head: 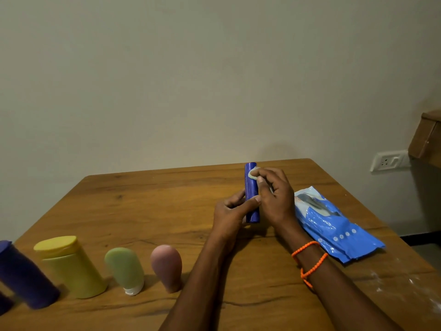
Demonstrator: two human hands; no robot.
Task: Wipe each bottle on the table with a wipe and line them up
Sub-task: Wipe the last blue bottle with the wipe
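Your desk (148,211) fills the lower view, wood-grained, set against a plain wall (167,80) with a socket (387,161) low on the right. On the desk's right side lies the blue wipe pack (338,228), flat, just beside your right forearm. Along the near left edge four bottles stand in a row, well apart from your hands: a purple bottle (26,278) (blurred and partly cut off by the frame), then a yellow bottle (71,268) with its flat cap on top, a green tube (125,268) standing on its white cap, and a pink tube (167,266) nearest your left arm. Your left hand (232,211) grips the lower part of the blue tube (251,194), thumb laid across its front and fingers curled behind, holding it upright above the desk's middle. Your right hand (274,194) is curled round the tube's right side, its fingertips pinching a small pale wipe (253,174) against the tube near its top. An orange cord (310,261) loops round your right wrist.
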